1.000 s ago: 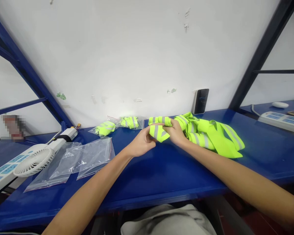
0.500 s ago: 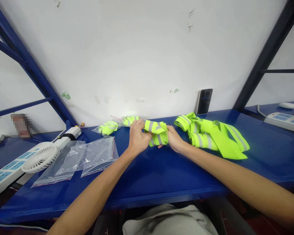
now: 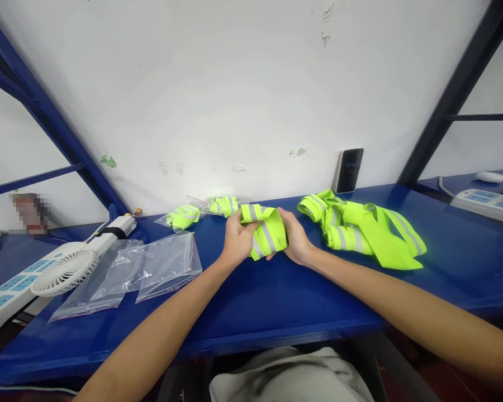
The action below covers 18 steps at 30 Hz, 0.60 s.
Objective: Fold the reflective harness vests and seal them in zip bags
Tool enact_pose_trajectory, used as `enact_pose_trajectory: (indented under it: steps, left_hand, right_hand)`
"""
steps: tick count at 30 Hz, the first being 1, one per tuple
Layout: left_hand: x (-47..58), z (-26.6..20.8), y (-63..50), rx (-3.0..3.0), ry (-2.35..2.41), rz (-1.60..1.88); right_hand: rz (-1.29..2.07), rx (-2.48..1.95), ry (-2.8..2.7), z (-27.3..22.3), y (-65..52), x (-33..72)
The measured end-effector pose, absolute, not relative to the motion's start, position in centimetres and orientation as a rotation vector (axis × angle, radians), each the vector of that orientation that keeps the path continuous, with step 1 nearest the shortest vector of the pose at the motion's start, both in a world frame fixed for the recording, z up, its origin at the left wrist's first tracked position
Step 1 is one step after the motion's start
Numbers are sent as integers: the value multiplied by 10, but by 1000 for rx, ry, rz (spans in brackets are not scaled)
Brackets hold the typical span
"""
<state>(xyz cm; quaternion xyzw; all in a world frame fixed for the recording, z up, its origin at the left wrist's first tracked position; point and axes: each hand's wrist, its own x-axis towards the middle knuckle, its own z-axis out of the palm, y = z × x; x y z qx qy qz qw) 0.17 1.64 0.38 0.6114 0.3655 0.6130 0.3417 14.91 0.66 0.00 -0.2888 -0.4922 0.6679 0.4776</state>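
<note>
1. Two yellow bundles, the left bundle (image 3: pixel 183 216) and the right bundle (image 3: pixel 223 206), are enclosed in clear plastic near the wall; these are judged to be finished.
2. One yellow strap (image 3: pixel 269 237) with grey stripes is held between both hands at the middle of the bench (image 3: pixel 238 312). It is gathered into a short, layered roll, with a loop standing open at the top; the rolling is judged to be partly done. Whether its lower edge is supported by the bench cannot be told.
3. A pile of loose straps (image 3: pixel 371 234) is left at the right, uncovered by plastic. Flat clear bags (image 3: pixel 165 259) are laid at the left, beside the fan (image 3: pixel 65 273); these appear unused.
4. The roll's left side is pinched by the left hand (image 3: pixel 238 239), with the thumb laid across the front and the other fingers largely hidden.
5. The roll's right side is clasped by the right hand (image 3: pixel 297 240), with the fingers curled behind it. How firmly they are pressed cannot be told.
6. Both forearms are extended forward from the lower corners and angled inward, so that the hands are brought face to face.
</note>
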Motion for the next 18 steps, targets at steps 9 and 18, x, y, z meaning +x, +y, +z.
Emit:
enact_pose_trajectory:
  steps: [9,18]
  left_hand:
    - [2,12,14,1422,873,1588]
    - [4,22,4,1302,791,1445]
  right_hand:
    - [1326,-679,-1441,-5,8,150]
    - [1252,-810,-1447,0,11,149]
